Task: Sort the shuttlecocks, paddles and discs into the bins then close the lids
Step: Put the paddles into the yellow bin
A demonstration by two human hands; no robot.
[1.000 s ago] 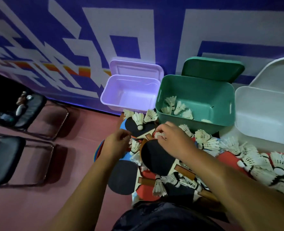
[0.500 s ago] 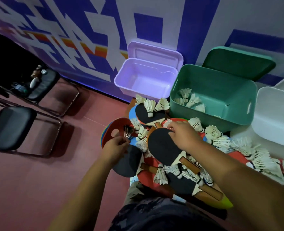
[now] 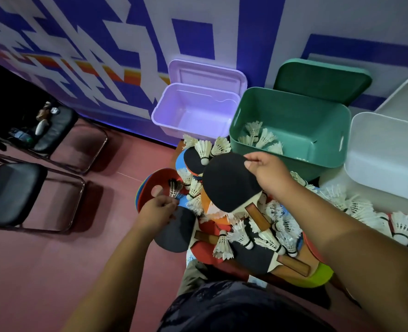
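The step in hand is sorting, with none of the lids closed: the purple bin [image 3: 193, 116], green bin [image 3: 294, 121] and white bin [image 3: 389, 152] stand in a row against the wall, each lid tipped back behind it. The right hand [image 3: 267, 173] pinches the far rim of a black paddle [image 3: 229, 183] between thumb and curled fingers and holds it tilted above the heap, its wooden handle pointing down toward the person, just in front of the gap between the purple and green bins. The left hand [image 3: 157, 209], fingers curled, appears to pinch the base of a dark-feathered shuttlecock [image 3: 174, 188] at the left edge of the heap, over a stack of discs [image 3: 155, 180] topped by a red one. Whatever carries the heap is hidden beneath it. A few white shuttlecocks [image 3: 258, 137] lie in the green bin; the purple one shows nothing inside, and no contents are visible in the white one. The next move probably calls for carrying the paddle to one of those two bins and letting it go flat inside, while the shuttlecock has to cross to the green bin. Many paddles and shuttlecocks are left in the heap, so the task looks to be in its early part.
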